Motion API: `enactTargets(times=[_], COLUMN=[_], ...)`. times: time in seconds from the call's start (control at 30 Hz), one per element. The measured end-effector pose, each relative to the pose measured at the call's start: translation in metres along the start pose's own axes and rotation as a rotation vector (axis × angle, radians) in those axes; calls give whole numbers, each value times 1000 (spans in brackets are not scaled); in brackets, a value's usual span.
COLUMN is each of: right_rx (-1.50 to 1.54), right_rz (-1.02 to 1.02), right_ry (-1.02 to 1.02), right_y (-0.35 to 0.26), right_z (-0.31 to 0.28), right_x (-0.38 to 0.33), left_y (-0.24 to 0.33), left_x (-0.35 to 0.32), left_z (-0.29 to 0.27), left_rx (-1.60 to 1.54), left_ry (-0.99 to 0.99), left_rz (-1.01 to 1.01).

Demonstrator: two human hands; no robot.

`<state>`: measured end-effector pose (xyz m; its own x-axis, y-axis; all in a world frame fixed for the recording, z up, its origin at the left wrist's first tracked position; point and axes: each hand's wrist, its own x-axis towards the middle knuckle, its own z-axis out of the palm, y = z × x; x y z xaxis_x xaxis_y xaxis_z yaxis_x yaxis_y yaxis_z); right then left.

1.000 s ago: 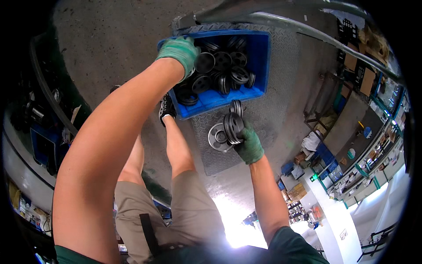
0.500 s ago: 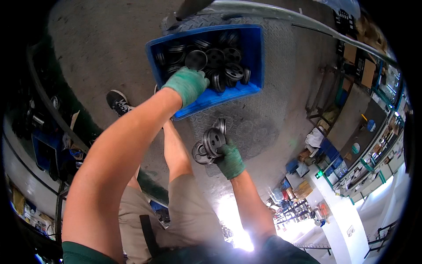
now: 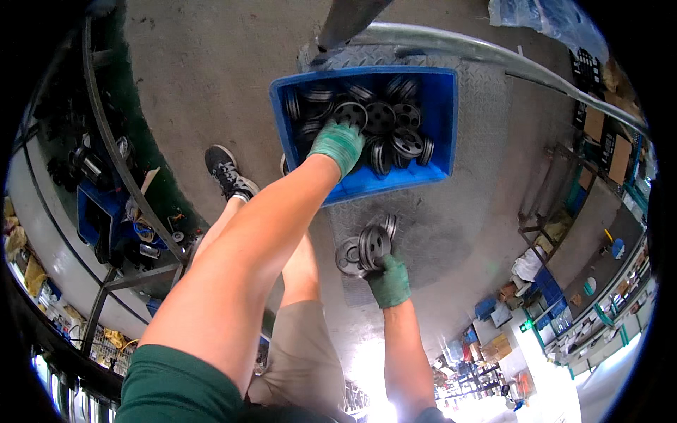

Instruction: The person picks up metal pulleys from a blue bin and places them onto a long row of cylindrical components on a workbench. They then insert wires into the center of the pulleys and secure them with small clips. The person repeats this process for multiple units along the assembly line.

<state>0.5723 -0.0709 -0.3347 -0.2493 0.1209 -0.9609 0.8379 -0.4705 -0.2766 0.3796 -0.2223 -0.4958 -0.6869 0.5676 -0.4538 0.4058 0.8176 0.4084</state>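
My left hand (image 3: 338,146), in a green knit glove, reaches into a blue plastic bin (image 3: 453,123). Its fingers close on a black metal pulley wheel (image 3: 350,113) with round holes, near the bin's front left. Several similar dark wheels (image 3: 407,142) lie in a jumble around it, some flat and some on edge. Outside the bin, nearer to me, my gloved right hand (image 3: 391,283) grips a dark pulley wheel (image 3: 374,245) by its edge. Two more wheels are against it: a flat one (image 3: 348,256) to the left and one on edge (image 3: 391,225) behind.
Under the bin lies a diamond-plate metal platform (image 3: 483,106). A curved metal rail (image 3: 451,39) passes beyond it. My shoe (image 3: 227,171) stands on the floor to the left. A metal frame (image 3: 116,162) and cluttered blue crate (image 3: 99,211) are farther left; a workbench (image 3: 589,240) is at right.
The view has shifted, so the bin and both hands appear farther right and lower. My left fingers are now over the wheel in the bin. My right hand keeps its grip.
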Motion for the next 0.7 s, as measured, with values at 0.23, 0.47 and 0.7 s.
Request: enactTargets(times=[0.23, 0.47, 0.7], right_rx=[145, 179, 120], right_rz=[39, 24, 61], right_ry=[13, 36, 39], right_y=[4, 14, 22], right_z=[-17, -8, 14], right_x=[-5, -7, -8], left_y=[3, -5, -3], left_x=[16, 18, 24], left_z=[14, -14, -59], left_rx=[84, -8, 199], left_ry=[-136, -292, -375], left_rz=[-64, 17, 162])
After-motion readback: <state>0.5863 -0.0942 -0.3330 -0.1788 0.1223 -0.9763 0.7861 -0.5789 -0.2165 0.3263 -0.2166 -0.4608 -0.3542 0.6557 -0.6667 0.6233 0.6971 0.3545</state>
